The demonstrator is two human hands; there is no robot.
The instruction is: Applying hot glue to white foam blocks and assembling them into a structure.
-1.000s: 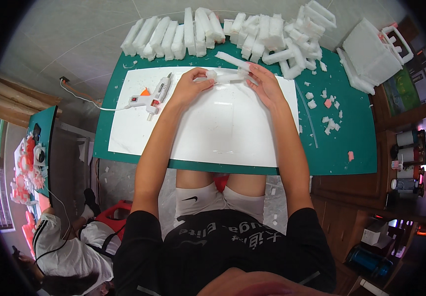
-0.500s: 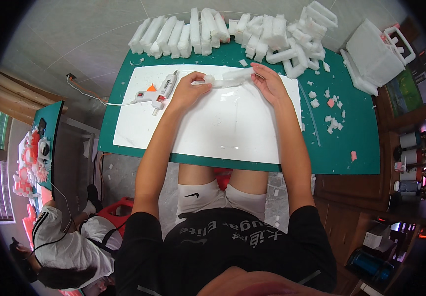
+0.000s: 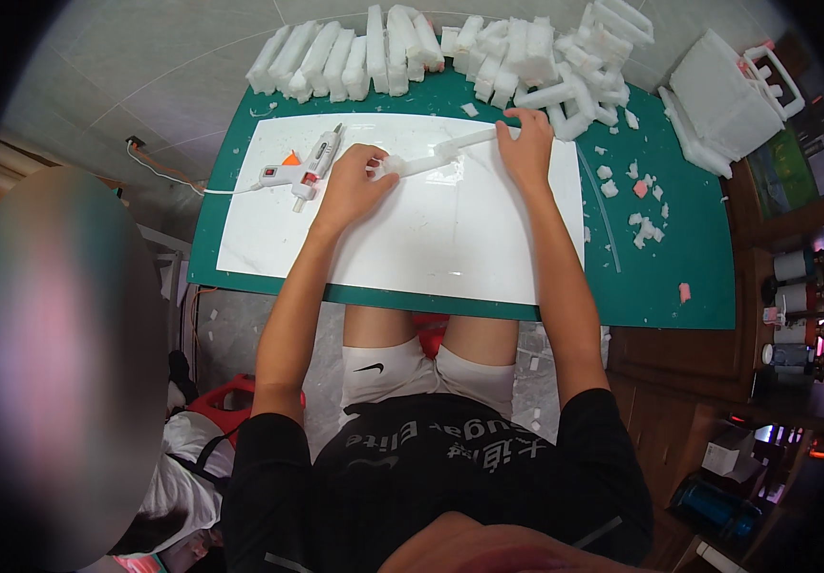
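Observation:
A long, thin white foam strip (image 3: 428, 163) with an uneven, stepped shape slants over the white board (image 3: 431, 229). My left hand (image 3: 358, 186) has its fingers curled around the strip's left end, where a lumpy bit of foam shows by the fingertips. At the other end, higher and to the right, my right hand (image 3: 527, 153) pinches the strip with its back turned up. A white and grey hot glue gun (image 3: 316, 164) lies on the board left of my left hand, nozzle toward the far edge, with a short glue stick protruding from its back end.
White foam blocks (image 3: 335, 62) line the green tabletop's (image 3: 660, 296) far edge, with foam frames (image 3: 574, 100) piled at right. Foam scraps (image 3: 646, 229) and a clear glue stick (image 3: 600, 205) lie right of the board. A white cord (image 3: 168, 172) runs left; a blurred person is there.
The foam strip has tilted, its right end now farther away. My right hand has turned from palm showing to back up. At left, a large blurred oval now covers part of the other person.

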